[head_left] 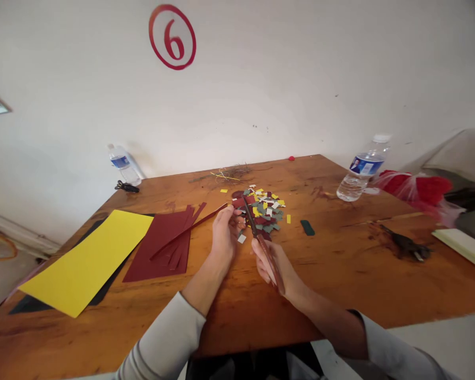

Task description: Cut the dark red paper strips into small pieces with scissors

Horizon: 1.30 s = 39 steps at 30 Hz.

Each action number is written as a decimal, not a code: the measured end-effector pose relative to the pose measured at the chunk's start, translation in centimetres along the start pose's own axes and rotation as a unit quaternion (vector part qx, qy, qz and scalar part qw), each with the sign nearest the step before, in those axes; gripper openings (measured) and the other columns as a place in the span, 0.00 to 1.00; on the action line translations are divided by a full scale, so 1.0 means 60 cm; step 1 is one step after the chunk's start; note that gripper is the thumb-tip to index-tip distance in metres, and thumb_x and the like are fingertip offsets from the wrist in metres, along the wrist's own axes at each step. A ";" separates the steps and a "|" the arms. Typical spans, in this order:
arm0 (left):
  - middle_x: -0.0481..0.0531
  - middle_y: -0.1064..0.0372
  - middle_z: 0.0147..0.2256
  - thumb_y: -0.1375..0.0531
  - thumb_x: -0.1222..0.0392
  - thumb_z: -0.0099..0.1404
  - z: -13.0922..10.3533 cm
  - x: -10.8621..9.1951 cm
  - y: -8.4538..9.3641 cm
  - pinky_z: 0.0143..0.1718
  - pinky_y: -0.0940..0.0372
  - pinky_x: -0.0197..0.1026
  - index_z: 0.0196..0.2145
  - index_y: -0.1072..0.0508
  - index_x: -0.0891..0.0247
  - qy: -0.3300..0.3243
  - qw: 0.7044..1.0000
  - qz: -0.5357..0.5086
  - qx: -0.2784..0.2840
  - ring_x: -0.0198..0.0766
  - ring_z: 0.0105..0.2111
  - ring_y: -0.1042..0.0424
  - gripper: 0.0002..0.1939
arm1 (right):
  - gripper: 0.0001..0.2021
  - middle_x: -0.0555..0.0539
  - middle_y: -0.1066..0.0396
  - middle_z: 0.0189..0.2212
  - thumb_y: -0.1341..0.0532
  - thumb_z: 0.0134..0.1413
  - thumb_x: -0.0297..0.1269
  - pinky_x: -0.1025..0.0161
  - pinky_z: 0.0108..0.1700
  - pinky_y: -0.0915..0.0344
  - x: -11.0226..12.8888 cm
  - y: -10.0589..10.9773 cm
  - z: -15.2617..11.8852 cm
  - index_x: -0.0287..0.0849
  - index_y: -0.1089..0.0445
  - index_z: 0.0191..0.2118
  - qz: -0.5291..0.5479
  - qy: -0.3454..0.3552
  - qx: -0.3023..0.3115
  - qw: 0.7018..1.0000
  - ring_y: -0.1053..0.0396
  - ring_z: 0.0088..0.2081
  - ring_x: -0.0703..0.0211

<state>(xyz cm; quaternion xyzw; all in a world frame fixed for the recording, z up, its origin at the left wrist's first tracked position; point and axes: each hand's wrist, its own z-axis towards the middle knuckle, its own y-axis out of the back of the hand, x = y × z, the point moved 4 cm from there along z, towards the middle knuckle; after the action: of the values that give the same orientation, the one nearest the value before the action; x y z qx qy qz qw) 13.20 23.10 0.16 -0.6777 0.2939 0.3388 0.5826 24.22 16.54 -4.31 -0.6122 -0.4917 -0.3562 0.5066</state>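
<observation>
Near the middle of the table, my left hand (224,232) pinches a narrow dark red paper strip (198,224), whose long end trails down to the left. My right hand (275,266) is closed round the brown handle of a long dark cutting tool (261,240). Its dark blade points away from me, just right of my left fingers and across the strip's right end. Under and beyond the blade lies a pile of small paper pieces (267,211) in yellow, white, grey-green and dark red. More dark red strips lie on dark red sheets (158,243) at the left.
A yellow sheet (91,258) lies over a black one at far left. Bottles (122,163) (362,169) stand at both sides. Black scissors (127,187), a black tool (407,245), a dark green piece (307,227) and thin scraps (237,173) lie on the table (340,285).
</observation>
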 end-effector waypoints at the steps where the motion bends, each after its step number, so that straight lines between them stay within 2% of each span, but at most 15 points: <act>1: 0.46 0.29 0.29 0.25 0.49 0.47 0.000 -0.005 -0.005 0.27 0.36 0.36 0.32 0.29 0.62 0.009 1.000 -0.010 0.002 0.30 0.24 0.32 0.22 | 0.32 0.64 0.53 0.10 0.27 0.36 0.69 0.69 0.12 0.57 0.002 0.001 -0.001 0.49 0.41 0.24 -0.007 0.008 -0.007 1.000 0.56 0.12 0.71; 6: 0.43 0.32 0.24 0.26 0.55 0.47 -0.013 -0.025 -0.032 0.25 0.39 0.35 0.29 0.31 0.61 -0.001 0.999 -0.012 0.037 0.29 0.21 0.35 0.18 | 0.26 0.62 0.52 0.10 0.28 0.42 0.63 0.67 0.14 0.59 0.019 -0.004 -0.009 0.49 0.39 0.22 -0.022 0.036 0.039 0.998 0.55 0.13 0.70; 10: 0.41 0.36 0.19 0.30 0.58 0.49 -0.019 -0.030 -0.039 0.23 0.42 0.34 0.25 0.35 0.59 -0.016 1.000 0.004 0.019 0.29 0.18 0.38 0.15 | 0.26 0.61 0.52 0.12 0.30 0.43 0.62 0.68 0.15 0.60 0.020 -0.007 -0.012 0.49 0.41 0.21 -0.020 0.050 0.046 0.997 0.55 0.14 0.69; 15: 0.42 0.34 0.19 0.30 0.57 0.47 -0.021 -0.046 -0.037 0.21 0.44 0.34 0.26 0.31 0.61 -0.034 0.999 0.020 -0.002 0.29 0.18 0.38 0.13 | 0.28 0.60 0.53 0.13 0.30 0.47 0.62 0.68 0.16 0.61 0.014 -0.011 -0.017 0.48 0.43 0.20 -0.026 0.062 0.076 0.995 0.56 0.15 0.70; 20: 0.43 0.34 0.18 0.29 0.56 0.44 -0.028 -0.059 -0.040 0.20 0.43 0.34 0.24 0.29 0.62 -0.063 0.998 0.030 -0.012 0.29 0.17 0.38 0.14 | 0.28 0.60 0.49 0.13 0.29 0.48 0.66 0.67 0.16 0.58 0.013 -0.012 -0.029 0.48 0.39 0.26 -0.042 0.057 0.056 0.996 0.54 0.15 0.69; 24: 0.43 0.36 0.18 0.29 0.56 0.43 -0.028 -0.059 -0.042 0.20 0.45 0.34 0.23 0.28 0.62 -0.070 0.996 0.035 -0.031 0.28 0.17 0.40 0.13 | 0.30 0.61 0.51 0.13 0.32 0.51 0.70 0.66 0.18 0.54 0.010 -0.018 -0.038 0.48 0.39 0.27 -0.016 0.051 0.058 0.997 0.56 0.15 0.69; 29: 0.43 0.36 0.19 0.29 0.55 0.45 -0.027 -0.057 -0.042 0.21 0.46 0.34 0.23 0.28 0.62 -0.060 0.996 0.045 -0.039 0.28 0.18 0.40 0.13 | 0.26 0.60 0.47 0.14 0.30 0.50 0.66 0.64 0.20 0.51 0.010 -0.019 -0.042 0.47 0.34 0.30 -0.023 0.037 0.042 0.998 0.52 0.15 0.67; 32: 0.43 0.35 0.20 0.29 0.56 0.45 -0.028 -0.055 -0.042 0.22 0.46 0.34 0.23 0.28 0.62 -0.048 0.997 0.051 -0.043 0.28 0.19 0.40 0.13 | 0.26 0.60 0.48 0.14 0.30 0.51 0.65 0.65 0.19 0.51 0.010 -0.019 -0.042 0.47 0.34 0.29 -0.031 0.042 0.031 0.998 0.52 0.16 0.67; 39: 0.43 0.36 0.19 0.29 0.55 0.46 -0.029 -0.050 -0.033 0.22 0.44 0.34 0.24 0.28 0.62 -0.024 0.996 0.061 -0.056 0.28 0.19 0.40 0.13 | 0.24 0.63 0.54 0.13 0.30 0.44 0.61 0.67 0.15 0.59 -0.005 -0.024 -0.038 0.48 0.39 0.23 0.009 -0.047 0.018 0.999 0.59 0.13 0.71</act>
<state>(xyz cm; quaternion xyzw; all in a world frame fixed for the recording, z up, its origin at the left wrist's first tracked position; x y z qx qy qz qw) 13.19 21.66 3.93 -0.6816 0.3012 0.4058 0.5292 22.91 14.28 -3.67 -0.6233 -0.5155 -0.3135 0.4974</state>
